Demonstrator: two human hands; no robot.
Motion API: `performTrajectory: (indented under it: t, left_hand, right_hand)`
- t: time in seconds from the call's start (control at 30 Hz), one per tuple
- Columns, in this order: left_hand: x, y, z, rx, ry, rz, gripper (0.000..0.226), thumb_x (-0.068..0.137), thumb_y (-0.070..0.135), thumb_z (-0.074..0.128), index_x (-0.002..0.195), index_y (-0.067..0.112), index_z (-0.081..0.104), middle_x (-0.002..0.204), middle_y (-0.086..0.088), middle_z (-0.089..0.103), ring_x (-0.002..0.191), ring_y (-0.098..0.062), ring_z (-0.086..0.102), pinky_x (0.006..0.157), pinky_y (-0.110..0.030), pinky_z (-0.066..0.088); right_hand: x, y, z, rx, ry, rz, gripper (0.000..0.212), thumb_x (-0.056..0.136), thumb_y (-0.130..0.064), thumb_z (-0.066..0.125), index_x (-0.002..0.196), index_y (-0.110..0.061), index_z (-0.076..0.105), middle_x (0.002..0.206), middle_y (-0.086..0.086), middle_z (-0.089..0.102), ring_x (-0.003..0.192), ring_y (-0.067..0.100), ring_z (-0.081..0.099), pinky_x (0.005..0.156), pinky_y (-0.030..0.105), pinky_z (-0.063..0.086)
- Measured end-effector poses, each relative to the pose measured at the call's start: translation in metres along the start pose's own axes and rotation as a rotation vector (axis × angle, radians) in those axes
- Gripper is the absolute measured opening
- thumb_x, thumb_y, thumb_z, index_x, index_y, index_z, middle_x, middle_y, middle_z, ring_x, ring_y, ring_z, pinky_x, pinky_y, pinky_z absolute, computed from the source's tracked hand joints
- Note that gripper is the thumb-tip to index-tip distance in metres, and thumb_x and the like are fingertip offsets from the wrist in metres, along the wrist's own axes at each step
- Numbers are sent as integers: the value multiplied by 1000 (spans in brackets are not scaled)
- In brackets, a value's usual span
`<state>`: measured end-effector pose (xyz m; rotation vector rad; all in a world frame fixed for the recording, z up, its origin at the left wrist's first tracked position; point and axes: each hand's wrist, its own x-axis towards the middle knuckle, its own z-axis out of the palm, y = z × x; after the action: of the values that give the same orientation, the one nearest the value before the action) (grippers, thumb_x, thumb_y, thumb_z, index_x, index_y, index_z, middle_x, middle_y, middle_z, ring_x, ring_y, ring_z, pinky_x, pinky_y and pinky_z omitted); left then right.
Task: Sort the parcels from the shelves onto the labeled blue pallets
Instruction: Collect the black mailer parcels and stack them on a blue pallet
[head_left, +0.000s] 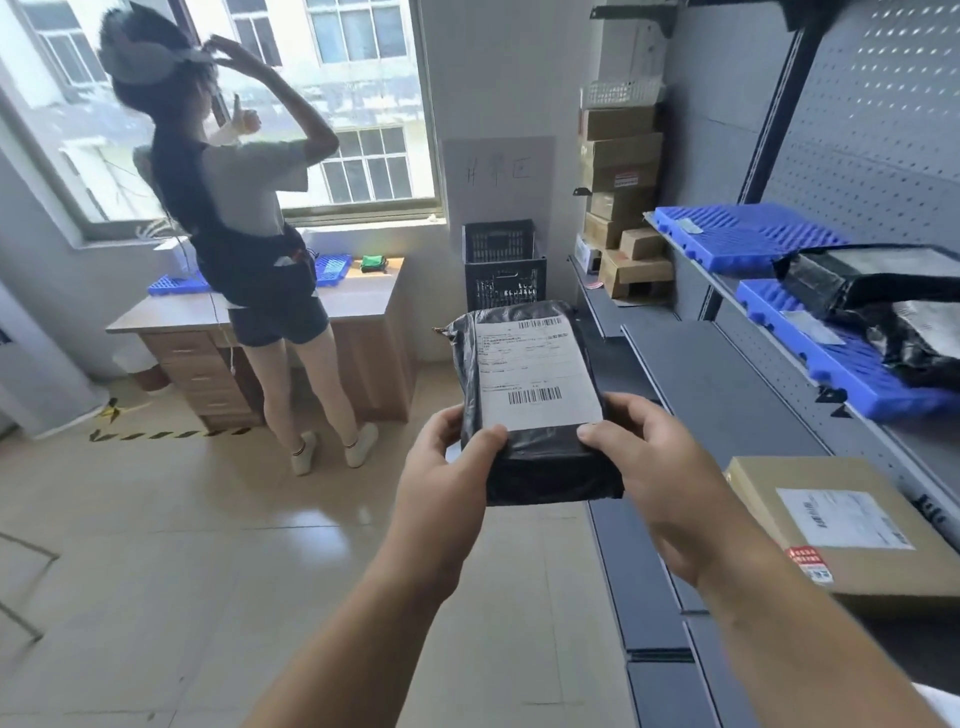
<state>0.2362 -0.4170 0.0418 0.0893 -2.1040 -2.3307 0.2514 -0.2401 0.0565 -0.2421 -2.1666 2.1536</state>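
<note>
You hold the black film-wrapped parcel (530, 395) label-up at chest height beside the shelves (727, 374), left hand (447, 467) and right hand (649, 467) gripping its near corners; it looks light, slick and firm-cored, best gripped by its edges.

No wording can be read outright. The white shipping label (535, 371) on the black parcel (550, 467) carries one barcode at its top right corner and another near its bottom edge; the print between them is too small to read. A paper sheet (498, 174) on the wall bears a handwritten hash-like mark and two faint characters. The cardboard box (862, 566) on the grey shelf (727, 395) has a white printed label and a red sticker at its near left corner, both illegible. Grey tags on the upper blue pallet (748, 239) and lower blue pallet (852, 374) are blurred.
</note>
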Motion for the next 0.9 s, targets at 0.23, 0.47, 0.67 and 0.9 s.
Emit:
performTrajectory:
  t: [0.23, 0.47, 0.67, 0.9]
  left_hand:
    - [93, -5, 33, 12, -46, -31, 29, 81, 33, 68, 109, 30, 72, 111, 5, 77, 107, -22, 73, 91, -43, 57]
    - [206, -4, 69, 15, -173, -44, 35, 79, 31, 67, 114, 26, 71, 111, 2, 78, 110, -23, 72, 101, -50, 55]
    - [305, 5, 102, 41, -340, -56, 21, 95, 19, 67, 113, 30, 72, 110, 6, 78, 109, -21, 72, 92, -39, 56]
    - [369, 11, 165, 62, -595, -81, 23, 96, 18, 65, 116, 29, 71, 109, 5, 78, 100, -15, 75, 71, -24, 58]
  right_hand:
    - [89, 3, -15, 1, 57, 24, 20, 95, -15, 64, 109, -28, 69, 103, -10, 78, 100, 12, 73, 88, 36, 57]
    - [180, -5, -25, -29, 194, 10, 21, 94, -15, 64, 109, -27, 70, 103, -9, 78, 100, 10, 73, 88, 34, 58]
    - [251, -21, -30, -26, 363, 10, 22, 94, -15, 64, 111, -28, 70, 105, -9, 78, 101, 10, 73, 96, 40, 57]
    - [283, -30, -59, -56, 588, -23, 25, 94, -19, 65, 117, -29, 70, 108, -16, 77, 103, 3, 71, 90, 29, 55]
